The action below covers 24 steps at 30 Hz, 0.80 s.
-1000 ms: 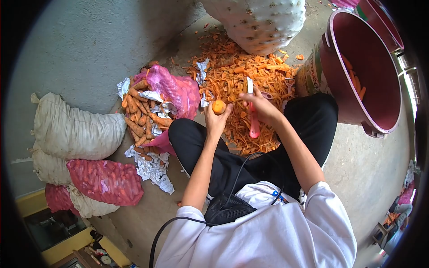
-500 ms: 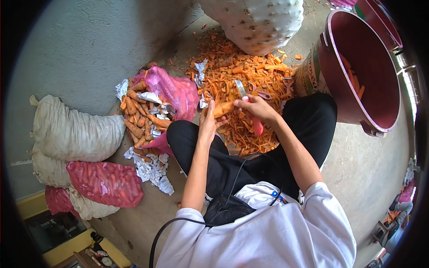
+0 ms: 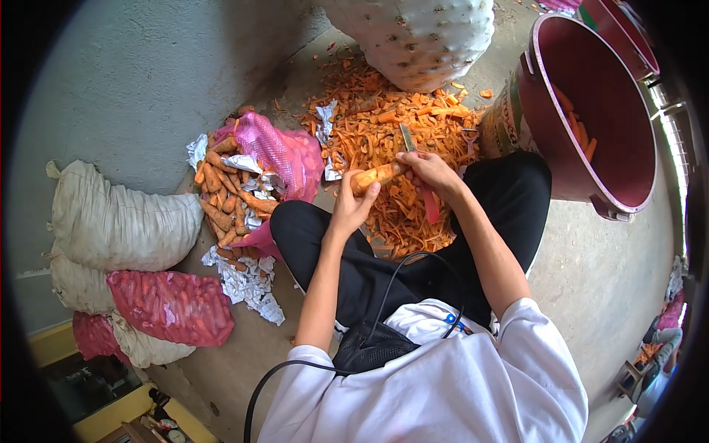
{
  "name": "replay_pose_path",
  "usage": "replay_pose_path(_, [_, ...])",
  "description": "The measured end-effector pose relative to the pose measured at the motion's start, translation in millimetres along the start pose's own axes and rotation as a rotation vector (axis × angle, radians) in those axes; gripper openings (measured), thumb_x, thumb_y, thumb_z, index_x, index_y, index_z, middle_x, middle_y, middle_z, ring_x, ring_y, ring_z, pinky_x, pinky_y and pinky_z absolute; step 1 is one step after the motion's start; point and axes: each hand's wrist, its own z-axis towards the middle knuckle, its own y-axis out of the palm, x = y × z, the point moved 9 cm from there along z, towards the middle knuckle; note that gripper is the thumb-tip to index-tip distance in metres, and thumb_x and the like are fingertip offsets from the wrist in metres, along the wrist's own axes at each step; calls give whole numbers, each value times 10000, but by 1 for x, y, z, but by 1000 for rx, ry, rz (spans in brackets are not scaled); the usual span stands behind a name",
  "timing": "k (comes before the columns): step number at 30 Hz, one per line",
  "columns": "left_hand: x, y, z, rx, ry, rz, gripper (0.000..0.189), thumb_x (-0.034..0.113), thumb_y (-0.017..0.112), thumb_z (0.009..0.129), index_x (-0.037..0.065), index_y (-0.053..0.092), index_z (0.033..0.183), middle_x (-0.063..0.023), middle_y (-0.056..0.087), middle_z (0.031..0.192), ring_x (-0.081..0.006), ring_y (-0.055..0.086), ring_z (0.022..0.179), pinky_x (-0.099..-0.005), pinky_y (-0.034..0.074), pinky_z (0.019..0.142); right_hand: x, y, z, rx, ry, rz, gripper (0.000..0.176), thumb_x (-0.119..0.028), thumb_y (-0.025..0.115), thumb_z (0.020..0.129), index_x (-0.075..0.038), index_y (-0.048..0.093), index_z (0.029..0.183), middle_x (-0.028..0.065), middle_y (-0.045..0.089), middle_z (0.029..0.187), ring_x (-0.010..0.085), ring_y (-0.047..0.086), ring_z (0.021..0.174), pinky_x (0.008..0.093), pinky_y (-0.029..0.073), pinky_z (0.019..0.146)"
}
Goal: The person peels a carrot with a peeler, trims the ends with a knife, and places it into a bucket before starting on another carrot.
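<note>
My left hand (image 3: pixel 350 208) is closed around the thick end of a carrot (image 3: pixel 379 175), thumb lying along it. The carrot points right, its tip close to my right fingers. In my right hand (image 3: pixel 431 171) is a knife (image 3: pixel 407 137); its blade sticks up past my fingers and its red handle hangs below them. Both hands are over a wide heap of orange carrot peelings (image 3: pixel 402 214) between my legs. Left of my knee, unpeeled carrots (image 3: pixel 221 188) spill from a pink mesh sack (image 3: pixel 292 156) among crumpled paper.
At the right stands a large maroon tub (image 3: pixel 617 173) with several peeled carrots (image 3: pixel 572 122) inside. A bulging white sack (image 3: pixel 417 40) rests beyond the peelings. White sacks (image 3: pixel 125 214) and a red mesh sack of carrots (image 3: pixel 170 306) lie by the wall at left. A black cable (image 3: pixel 255 399) crosses my lap.
The carrot has shifted slightly and my left thumb now lies over it. The knife blade has turned, looking narrower and darker. A pink-handled peeler visible beside my right hand earlier is now hidden.
</note>
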Motion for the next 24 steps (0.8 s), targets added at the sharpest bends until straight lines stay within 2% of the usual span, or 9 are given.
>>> replay_pose_path(2, [-15,-9,2,124,-116,125,357,362,539,924,16,529,1012,-31,562,724,-105,555,537,-243,456,472,4,5,-1,23,36,-6,282,-350,600,867,-80,574,787,-34,477,623,60,423,480,225,393,430])
replay_pose_path(3, [-5,-13,2,181,-51,265,425,431,486,932,10,541,934,-12,505,613,-107,530,474,-236,422,413,6,7,-3,44,55,-11,294,-360,599,866,-84,567,772,-34,477,620,62,421,473,226,392,426])
replay_pose_path(6, [-21,-19,6,242,-160,171,504,471,442,927,-17,563,965,-72,541,578,-154,567,470,-291,447,429,6,10,-6,78,74,-53,374,-434,597,853,-93,538,712,-32,465,589,74,406,442,239,375,410])
replay_pose_path(9, [-38,-12,1,169,-351,12,517,465,407,933,-21,572,987,-54,515,576,-138,558,468,-274,423,375,5,7,-6,128,82,-140,432,-479,596,838,-82,546,675,-18,474,563,89,428,448,256,378,414])
replay_pose_path(14, [-41,-7,-4,138,-419,-68,468,447,382,926,23,561,1008,-15,493,611,-98,497,443,-237,370,340,-1,4,-1,243,-94,-398,500,-524,605,811,-58,569,633,37,551,572,116,499,477,282,414,439])
replay_pose_path(18, [-58,8,-16,57,-686,-412,305,415,390,914,134,501,871,12,494,633,-47,357,410,-197,264,338,1,12,0,184,-101,-222,419,-415,615,814,-42,569,629,47,573,572,137,487,413,295,413,409])
replay_pose_path(19, [-58,10,-17,12,-693,-407,247,390,387,907,162,482,911,24,486,653,-34,346,418,-186,243,338,5,12,0,186,-53,-194,401,-393,611,816,-38,572,633,45,572,569,138,482,405,295,406,402])
replay_pose_path(21, [-60,11,-20,-45,-719,-418,272,412,384,917,161,489,929,24,484,649,-40,345,416,-185,257,349,14,12,-1,192,41,-135,365,-350,603,820,-31,577,643,40,569,563,140,471,389,294,394,386])
replay_pose_path(24, [-55,10,-17,-41,-672,-361,323,457,427,918,146,510,950,12,513,670,-49,397,445,-186,321,384,14,12,0,180,1,-100,362,-359,613,821,-34,588,663,23,551,551,113,457,402,268,366,387])
